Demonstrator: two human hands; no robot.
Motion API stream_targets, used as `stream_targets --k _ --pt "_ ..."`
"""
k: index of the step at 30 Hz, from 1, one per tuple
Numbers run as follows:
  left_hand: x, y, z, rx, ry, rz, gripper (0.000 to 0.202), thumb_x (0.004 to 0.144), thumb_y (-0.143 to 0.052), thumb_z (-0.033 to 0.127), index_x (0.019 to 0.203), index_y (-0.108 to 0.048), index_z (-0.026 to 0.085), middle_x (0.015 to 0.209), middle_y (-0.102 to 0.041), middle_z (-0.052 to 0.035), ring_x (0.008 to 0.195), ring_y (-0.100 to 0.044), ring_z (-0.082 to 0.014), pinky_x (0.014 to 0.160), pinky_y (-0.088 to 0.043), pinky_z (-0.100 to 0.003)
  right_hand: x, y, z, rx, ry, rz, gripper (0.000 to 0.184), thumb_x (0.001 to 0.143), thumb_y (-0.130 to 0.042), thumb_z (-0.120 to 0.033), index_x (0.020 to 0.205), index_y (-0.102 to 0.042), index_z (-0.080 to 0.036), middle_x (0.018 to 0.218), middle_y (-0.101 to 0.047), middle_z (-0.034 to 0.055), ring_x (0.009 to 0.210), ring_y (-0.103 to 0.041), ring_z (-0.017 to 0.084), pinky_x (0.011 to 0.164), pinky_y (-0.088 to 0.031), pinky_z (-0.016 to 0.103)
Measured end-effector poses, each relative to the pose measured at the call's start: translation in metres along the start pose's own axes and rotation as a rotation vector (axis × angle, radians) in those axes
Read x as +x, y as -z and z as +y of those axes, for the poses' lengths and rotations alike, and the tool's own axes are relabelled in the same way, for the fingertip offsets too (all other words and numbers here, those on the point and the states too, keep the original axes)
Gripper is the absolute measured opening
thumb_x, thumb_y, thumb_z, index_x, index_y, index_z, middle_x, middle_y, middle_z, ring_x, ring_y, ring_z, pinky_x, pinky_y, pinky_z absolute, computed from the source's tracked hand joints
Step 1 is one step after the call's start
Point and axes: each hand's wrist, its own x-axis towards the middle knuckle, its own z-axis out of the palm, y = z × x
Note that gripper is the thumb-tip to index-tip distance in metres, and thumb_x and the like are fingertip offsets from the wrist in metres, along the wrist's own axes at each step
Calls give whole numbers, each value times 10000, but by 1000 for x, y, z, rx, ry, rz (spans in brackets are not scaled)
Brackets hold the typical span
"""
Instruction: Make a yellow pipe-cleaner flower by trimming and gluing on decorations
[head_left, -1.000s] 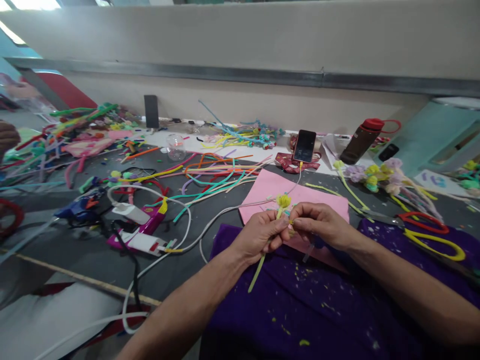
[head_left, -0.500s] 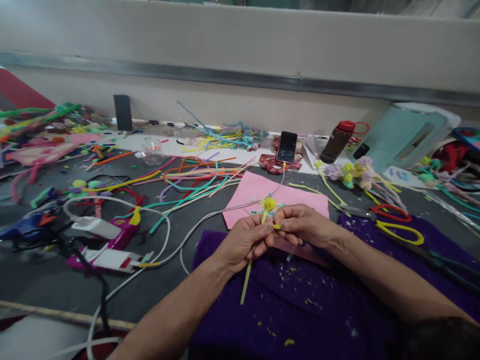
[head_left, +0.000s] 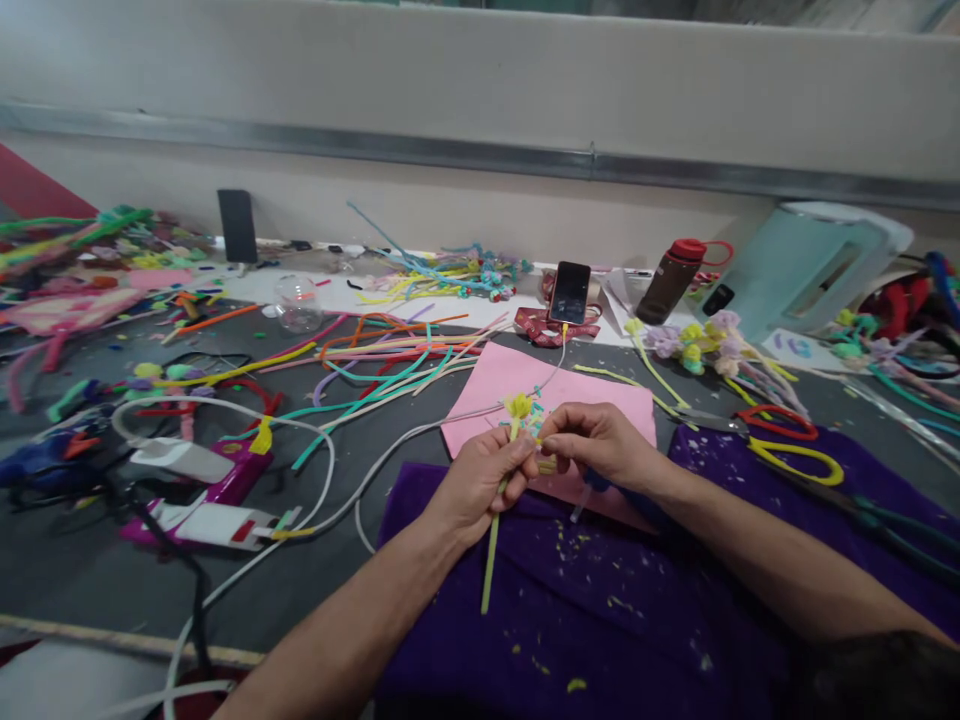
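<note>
My left hand [head_left: 480,480] is closed around the stem of a yellow pipe-cleaner flower [head_left: 518,405]. Its fluffy head stands above my fingers, and the pale green-yellow stem [head_left: 490,565] slants down below them. Close beside it, my right hand [head_left: 596,440] has thumb and fingers pinched together near a small yellow bit at my left fingertips. What exactly the right fingers grip is too small to make out. Under both hands lie a pink sheet [head_left: 480,385] and a purple cloth [head_left: 600,620] strewn with yellow scraps.
To the right are red-and-yellow-handled scissors [head_left: 795,460], finished flowers [head_left: 694,350], a dark bottle [head_left: 671,282] and a teal kettle [head_left: 817,270]. A phone [head_left: 569,293] leans at the back. Pipe cleaners [head_left: 382,370] and a purple-and-white glue gun [head_left: 210,500] with a looping cable lie left.
The flower and my left hand have shifted slightly left in view. My right fingers have moved a little left and up, and the yellow piece between the hands shows less.
</note>
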Motion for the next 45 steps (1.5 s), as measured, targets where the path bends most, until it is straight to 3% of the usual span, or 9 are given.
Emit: stream_targets --k 9,18,22,27,33,37,43,45 --pt "-7 -6 8 99 -113 113 284 817 -462 409 850 -548 141 588 -545 23 327 -340 -12 293 -169 -127 -2 10 -12 -100 4 -35 87 792 -554 -203 759 -579 -127 571 -539 -32 493 -529 55 429 -383 143" --pt "-6 -1 14 82 -90 107 254 776 -559 357 841 -558 111 650 -610 -14 387 -495 -46 310 -321 -125 -5 7 -15 -141 46 -111 139 806 -531 -251 737 -564 -134 597 -535 -20 507 -509 67 488 -433 185" --pt "-8 -2 15 74 -55 90 246 771 -571 356 816 -566 115 642 -641 -23 396 -528 -57 326 -356 -127 -6 6 -16 -173 78 -80 133 819 -514 -245 753 -558 -139 597 -531 -24 506 -505 68 483 -426 179" --pt "-9 -4 12 63 18 47 262 771 -569 376 756 -576 115 539 -629 -13 354 -521 -62 313 -351 -127 -8 4 -17 -372 134 -17 128 828 -497 -226 771 -573 -140 609 -549 -14 513 -518 76 482 -413 180" --pt "-9 -4 9 49 14 -1 296 762 -570 406 720 -571 113 506 -615 -17 353 -523 -72 307 -348 -132 -8 1 -14 -498 200 49 117 829 -502 -216 774 -576 -146 647 -571 0 538 -523 81 492 -413 179" --pt "-8 -4 9 37 24 1 271 742 -598 385 699 -558 121 575 -643 -27 358 -526 -69 304 -345 -135 -8 1 -12 -467 186 17 124 835 -504 -230 782 -578 -146 658 -572 3 550 -531 84 506 -426 189" --pt "-4 -2 7 6 88 -52 253 752 -595 340 647 -569 112 474 -591 -6 303 -460 -42 294 -303 -125 -5 2 -11 -181 75 -133 147 843 -485 -258 827 -567 -137 625 -557 -19 509 -537 65 457 -421 169" --pt "-1 0 5 8 75 -51 256 757 -591 336 641 -577 108 483 -589 -7 314 -463 -40 297 -302 -120 -4 6 -13 -179 64 -126 151 841 -483 -262 843 -567 -137 637 -557 -20 508 -540 62 450 -418 164"
